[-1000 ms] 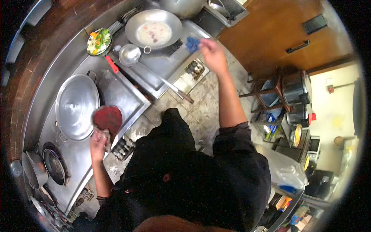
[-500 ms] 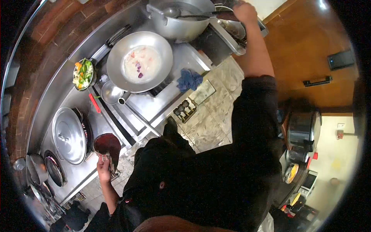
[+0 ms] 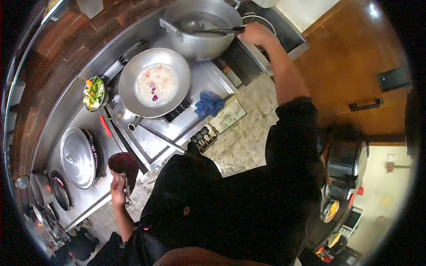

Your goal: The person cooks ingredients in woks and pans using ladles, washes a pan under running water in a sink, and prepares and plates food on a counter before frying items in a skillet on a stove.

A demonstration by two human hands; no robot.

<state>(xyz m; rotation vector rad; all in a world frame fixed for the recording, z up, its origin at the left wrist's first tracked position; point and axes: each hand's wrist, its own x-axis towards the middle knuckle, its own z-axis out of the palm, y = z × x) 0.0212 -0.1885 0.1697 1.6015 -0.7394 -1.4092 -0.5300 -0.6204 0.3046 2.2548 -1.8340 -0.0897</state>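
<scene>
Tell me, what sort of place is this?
Probably a professional kitchen, perhaps a restaurant's: the long steel cooking counter, the large deep pot and the wide metal pan beside it suggest so.

The pot (image 3: 202, 46) and wok (image 3: 128, 86) were smooth grey metal. Matt cloth (image 3: 209, 104) lay near the front edge of the glossy steel counter (image 3: 207, 80).

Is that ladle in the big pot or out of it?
In: the ladle has its round bowl inside the big pot, its handle crossing the rim.
</scene>
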